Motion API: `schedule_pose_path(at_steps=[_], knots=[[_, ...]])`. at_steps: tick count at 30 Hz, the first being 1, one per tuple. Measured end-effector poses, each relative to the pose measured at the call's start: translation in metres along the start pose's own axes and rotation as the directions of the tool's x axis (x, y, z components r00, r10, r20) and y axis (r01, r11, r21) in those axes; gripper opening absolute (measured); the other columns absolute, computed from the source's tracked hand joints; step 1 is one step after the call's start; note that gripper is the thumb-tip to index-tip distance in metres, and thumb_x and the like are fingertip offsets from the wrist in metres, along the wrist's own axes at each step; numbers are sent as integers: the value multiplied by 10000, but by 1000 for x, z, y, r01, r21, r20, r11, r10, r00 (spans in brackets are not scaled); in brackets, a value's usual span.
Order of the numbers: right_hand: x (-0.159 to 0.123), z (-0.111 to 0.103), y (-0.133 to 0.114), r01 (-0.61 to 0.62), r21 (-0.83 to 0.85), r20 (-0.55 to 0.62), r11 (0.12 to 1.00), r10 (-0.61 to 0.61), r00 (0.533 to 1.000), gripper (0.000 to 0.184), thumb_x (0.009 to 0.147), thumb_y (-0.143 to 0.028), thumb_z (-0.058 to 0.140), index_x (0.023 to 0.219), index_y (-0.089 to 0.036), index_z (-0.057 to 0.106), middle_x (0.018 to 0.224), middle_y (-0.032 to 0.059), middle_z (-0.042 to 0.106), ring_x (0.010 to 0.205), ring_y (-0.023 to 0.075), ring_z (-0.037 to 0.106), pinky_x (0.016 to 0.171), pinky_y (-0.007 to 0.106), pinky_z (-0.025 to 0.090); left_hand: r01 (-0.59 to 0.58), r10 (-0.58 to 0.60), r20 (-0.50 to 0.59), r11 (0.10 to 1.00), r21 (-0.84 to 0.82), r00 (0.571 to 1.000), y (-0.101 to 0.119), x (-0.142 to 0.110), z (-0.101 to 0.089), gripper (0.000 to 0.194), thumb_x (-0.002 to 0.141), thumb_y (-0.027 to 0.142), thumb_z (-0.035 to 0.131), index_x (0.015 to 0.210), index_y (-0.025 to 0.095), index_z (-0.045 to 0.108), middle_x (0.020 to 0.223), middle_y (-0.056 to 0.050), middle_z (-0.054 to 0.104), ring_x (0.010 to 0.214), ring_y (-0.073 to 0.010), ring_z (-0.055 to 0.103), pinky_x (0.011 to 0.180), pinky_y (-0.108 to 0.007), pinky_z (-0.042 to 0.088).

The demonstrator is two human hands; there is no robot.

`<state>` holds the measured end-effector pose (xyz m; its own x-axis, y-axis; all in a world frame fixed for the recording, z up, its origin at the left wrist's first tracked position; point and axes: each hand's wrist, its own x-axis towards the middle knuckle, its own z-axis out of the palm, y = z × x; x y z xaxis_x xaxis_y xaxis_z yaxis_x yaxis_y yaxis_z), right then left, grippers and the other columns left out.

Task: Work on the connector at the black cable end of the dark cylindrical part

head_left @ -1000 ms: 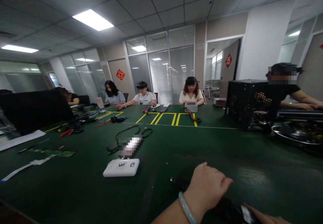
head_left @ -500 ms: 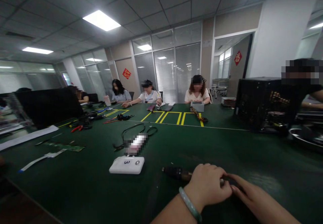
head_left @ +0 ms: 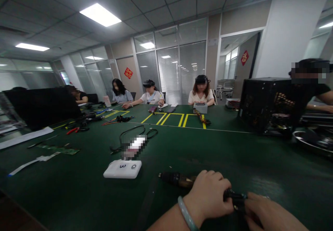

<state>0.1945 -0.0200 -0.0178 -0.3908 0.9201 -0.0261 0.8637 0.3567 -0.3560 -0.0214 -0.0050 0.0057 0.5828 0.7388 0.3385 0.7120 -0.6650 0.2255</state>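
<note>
A cordless drill (head_left: 173,178) with a dark chuck and a brownish body lies on its side low over the green tabletop, its chuck pointing left. My left hand (head_left: 209,194), with a pale green bangle at the wrist, is closed around the drill's body and hides much of it. Between my hands a black part (head_left: 238,197) shows at the handle end. My right hand (head_left: 267,212) has its fingers closed on this black part; I cannot tell whether it is a separate piece.
A white box marked 3 (head_left: 122,169) lies left of the drill, with a black cord (head_left: 132,129) behind it. Circuit boards (head_left: 58,150) and red-handled pliers (head_left: 73,130) lie further left. A black computer case (head_left: 265,106) and a metal bowl (head_left: 301,142) stand right. Several people sit around the table.
My right hand has shifted slightly to the right, away from my left hand, and more of the black part shows between them. The whole view has shifted a little.
</note>
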Motion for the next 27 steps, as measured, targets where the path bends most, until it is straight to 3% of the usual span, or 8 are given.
schedule_pose_path(at_steps=[4,7,9,11,15,18,24,27], knots=[[7,-16,-7,-86,334,74,939,65,995,270,874,-383,497,749,-197,646,741,48,667,680,205,621,609,272,450,-12,12,-2,1000,28,1000,-2,1,-1,223,814,423,586,935,237,604,913,-3,602,869,-208,548,770,-346,424],[8,-34,-11,-10,646,-23,763,32,999,400,951,-499,384,819,-199,613,754,30,647,720,184,609,656,248,464,-22,23,-3,998,63,1000,-3,3,-3,232,821,417,599,959,230,597,929,-8,590,883,-208,543,763,-339,427],[8,-40,-12,38,733,-98,680,50,994,429,964,-532,354,881,-199,611,756,23,634,724,170,602,678,237,468,-39,40,-6,995,93,999,-3,4,-5,234,826,411,607,965,224,591,949,-14,581,895,-210,536,752,-332,429],[11,-37,-10,16,725,-82,689,64,995,414,945,-546,400,885,-195,611,724,10,616,654,148,589,626,221,464,-61,63,-8,989,135,998,-3,4,-8,203,844,389,597,951,217,584,959,-19,572,905,-211,528,748,-330,428],[20,-9,1,-131,604,133,786,63,989,304,847,-496,563,873,-198,618,714,-13,614,473,98,545,428,178,391,-120,120,13,968,219,993,0,4,-12,142,883,339,568,947,212,564,979,-19,555,926,-206,512,754,-330,424],[24,9,8,-165,561,190,811,68,979,262,825,-455,581,865,-198,609,712,-16,620,440,81,540,397,157,377,-161,154,45,955,249,987,0,5,-15,128,902,320,557,953,202,553,993,-22,547,945,-201,505,755,-324,418],[17,6,5,-249,585,355,772,32,934,228,798,-411,611,850,-191,581,698,-17,640,391,60,526,345,123,333,-215,202,83,953,214,976,0,6,-19,140,895,299,589,987,199,553,1022,-21,552,969,-196,506,779,-324,407],[15,4,7,-240,527,297,815,87,951,178,799,-366,606,841,-193,608,683,-17,644,413,72,550,364,128,354,-153,144,65,971,182,987,0,6,-19,171,892,324,601,1006,203,563,1030,-25,560,987,-206,512,787,-321,405]])
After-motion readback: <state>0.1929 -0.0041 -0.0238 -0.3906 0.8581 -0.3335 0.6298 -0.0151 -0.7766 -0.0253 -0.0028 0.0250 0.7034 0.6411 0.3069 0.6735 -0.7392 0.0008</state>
